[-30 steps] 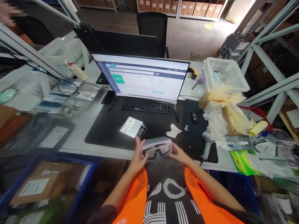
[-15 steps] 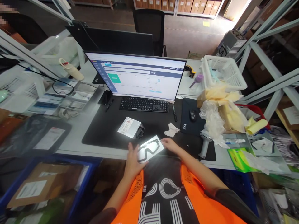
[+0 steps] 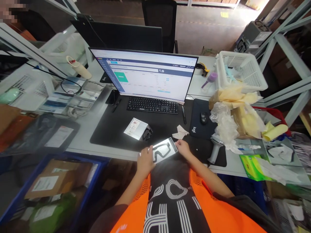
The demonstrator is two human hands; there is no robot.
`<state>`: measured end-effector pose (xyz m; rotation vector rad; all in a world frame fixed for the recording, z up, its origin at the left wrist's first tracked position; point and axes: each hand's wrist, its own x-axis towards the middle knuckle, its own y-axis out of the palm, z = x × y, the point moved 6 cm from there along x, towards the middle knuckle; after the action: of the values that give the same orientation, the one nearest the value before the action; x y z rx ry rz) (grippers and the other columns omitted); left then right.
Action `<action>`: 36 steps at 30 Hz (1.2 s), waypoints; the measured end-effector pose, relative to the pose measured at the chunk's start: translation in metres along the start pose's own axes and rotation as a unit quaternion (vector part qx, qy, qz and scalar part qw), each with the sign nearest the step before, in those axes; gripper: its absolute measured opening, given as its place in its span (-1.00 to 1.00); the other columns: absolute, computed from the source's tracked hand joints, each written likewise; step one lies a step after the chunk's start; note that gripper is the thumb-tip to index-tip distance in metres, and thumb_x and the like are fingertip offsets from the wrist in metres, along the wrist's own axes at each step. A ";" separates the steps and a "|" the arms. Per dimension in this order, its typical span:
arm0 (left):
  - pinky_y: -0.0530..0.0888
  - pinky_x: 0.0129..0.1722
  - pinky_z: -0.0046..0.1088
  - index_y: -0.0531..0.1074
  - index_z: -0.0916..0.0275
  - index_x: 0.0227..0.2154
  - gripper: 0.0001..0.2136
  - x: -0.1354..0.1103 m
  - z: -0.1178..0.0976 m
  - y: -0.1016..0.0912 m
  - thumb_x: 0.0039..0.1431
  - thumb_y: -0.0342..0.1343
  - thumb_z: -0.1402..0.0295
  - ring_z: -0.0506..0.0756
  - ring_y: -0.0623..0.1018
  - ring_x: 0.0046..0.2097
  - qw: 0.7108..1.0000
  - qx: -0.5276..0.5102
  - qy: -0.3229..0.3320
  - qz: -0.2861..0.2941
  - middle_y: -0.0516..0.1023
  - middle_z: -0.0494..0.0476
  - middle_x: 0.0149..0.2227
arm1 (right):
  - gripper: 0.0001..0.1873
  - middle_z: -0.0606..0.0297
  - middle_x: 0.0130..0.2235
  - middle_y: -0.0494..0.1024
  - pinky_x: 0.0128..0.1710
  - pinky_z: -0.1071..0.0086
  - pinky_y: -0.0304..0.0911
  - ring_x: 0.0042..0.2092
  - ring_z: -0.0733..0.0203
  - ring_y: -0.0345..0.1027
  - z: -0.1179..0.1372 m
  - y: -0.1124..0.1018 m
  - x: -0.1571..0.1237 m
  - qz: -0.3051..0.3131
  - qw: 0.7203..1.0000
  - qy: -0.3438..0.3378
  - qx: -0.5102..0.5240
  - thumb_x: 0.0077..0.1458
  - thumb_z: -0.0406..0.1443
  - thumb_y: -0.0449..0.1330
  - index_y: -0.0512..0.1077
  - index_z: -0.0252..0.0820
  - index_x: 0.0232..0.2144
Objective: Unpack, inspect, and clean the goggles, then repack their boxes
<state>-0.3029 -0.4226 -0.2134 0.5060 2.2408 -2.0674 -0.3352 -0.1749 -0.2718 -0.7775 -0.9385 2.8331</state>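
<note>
A white box [image 3: 170,147] printed with a black goggle outline is held at a slant over the desk's front edge. My left hand [image 3: 145,161] is closed around its left end, hiding part of it. The fingers of my right hand [image 3: 183,149] pinch at the right end, where a narrow grey side shows; whether that end is open I cannot tell. Just beyond stands a white printed carton [image 3: 135,128], with a black object [image 3: 147,133] against its right side. A crumpled piece of paper [image 3: 180,132] lies near my right hand.
Behind the box are a keyboard [image 3: 152,105] and a large monitor [image 3: 150,76]. To the right lie a mouse [image 3: 204,118], a handheld scanner [image 3: 215,150] and crumpled wrapping [image 3: 222,124]. A blue bin [image 3: 84,197] with parcels stands at lower left.
The box has turned slightly, so its right end side now shows. My left hand has shifted up over the box's left end. The whole view has shifted a little.
</note>
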 end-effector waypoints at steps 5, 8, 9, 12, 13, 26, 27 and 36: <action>0.36 -0.01 -0.18 0.17 0.26 0.23 -0.42 0.006 -0.021 0.003 0.13 0.14 0.45 0.25 0.39 0.02 1.000 0.010 0.025 0.003 0.38 0.31 0.04 | -0.85 0.28 -0.45 0.59 -0.30 0.37 0.23 -0.34 0.15 0.45 -0.021 -0.042 -0.007 -0.064 0.997 0.021 0.025 0.00 -0.28 0.15 0.48 -0.15 -0.54; 0.38 -0.07 -0.18 0.15 0.26 0.25 -0.42 0.009 -0.031 0.003 0.16 0.11 0.45 0.26 0.39 0.00 0.999 0.017 0.035 0.005 0.38 0.33 0.03 | -0.83 0.27 -0.45 0.60 -0.35 0.37 0.23 -0.38 0.14 0.44 -0.032 -0.059 -0.010 -0.091 0.994 0.036 0.046 -0.01 -0.24 0.15 0.49 -0.15 -0.53; 0.38 -0.08 -0.16 0.15 0.26 0.25 -0.42 0.009 -0.034 0.002 0.17 0.10 0.45 0.26 0.39 0.00 0.999 0.021 0.035 0.005 0.38 0.34 0.03 | -0.83 0.27 -0.45 0.60 -0.36 0.38 0.23 -0.39 0.15 0.44 -0.035 -0.063 -0.011 -0.096 0.993 0.041 0.053 0.00 -0.24 0.16 0.49 -0.16 -0.53; 0.37 -0.06 -0.11 0.17 0.24 0.24 -0.46 0.009 -0.039 -0.002 0.18 0.08 0.49 0.26 0.39 0.00 0.999 0.037 0.030 0.007 0.39 0.35 0.04 | -0.84 0.28 -0.47 0.58 -0.37 0.38 0.25 -0.40 0.17 0.43 -0.044 -0.068 -0.018 -0.103 0.990 0.058 0.072 0.03 -0.26 0.20 0.49 -0.18 -0.52; 0.36 -0.05 -0.10 0.19 0.24 0.23 -0.46 0.009 -0.041 -0.003 0.18 0.07 0.50 0.26 0.39 0.00 0.999 0.041 0.030 0.008 0.40 0.34 0.03 | -0.83 0.29 -0.46 0.57 -0.36 0.38 0.27 -0.39 0.19 0.43 -0.047 -0.068 -0.021 -0.103 0.990 0.063 0.078 0.07 -0.25 0.22 0.48 -0.20 -0.50; 0.32 0.06 -0.03 0.29 0.19 0.20 -0.57 0.012 -0.051 -0.002 0.29 0.00 0.53 0.21 0.43 -0.05 0.997 0.058 0.045 -0.022 0.45 0.26 -0.09 | -0.81 0.26 -0.50 0.59 -0.41 0.36 0.38 -0.45 0.19 0.48 -0.074 -0.077 -0.033 -0.126 0.975 0.089 0.163 0.11 -0.25 0.23 0.46 -0.21 -0.50; 0.31 0.08 -0.03 0.30 0.18 0.19 -0.58 0.013 -0.052 -0.001 0.29 -0.01 0.53 0.20 0.43 -0.05 0.997 0.057 0.048 -0.024 0.46 0.25 -0.10 | -0.82 0.24 -0.55 0.58 -0.46 0.36 0.34 -0.49 0.16 0.46 -0.077 -0.080 -0.031 -0.131 0.973 0.096 0.163 0.04 -0.26 0.24 0.45 -0.19 -0.55; 0.31 0.09 0.09 0.33 0.16 0.19 -0.58 0.016 -0.051 0.002 0.33 -0.10 0.53 0.25 0.45 -0.03 0.998 0.039 0.051 -0.021 0.47 0.32 -0.06 | -0.69 0.37 -0.55 0.53 -0.40 0.37 0.32 -0.51 0.28 0.40 -0.099 -0.093 -0.017 -0.159 0.970 0.121 0.137 0.12 -0.11 0.26 0.48 -0.25 -0.47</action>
<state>-0.3088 -0.3697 -0.2140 0.5859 2.2505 -2.2067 -0.2822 -0.0491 -0.2787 -0.8278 -0.5626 2.4506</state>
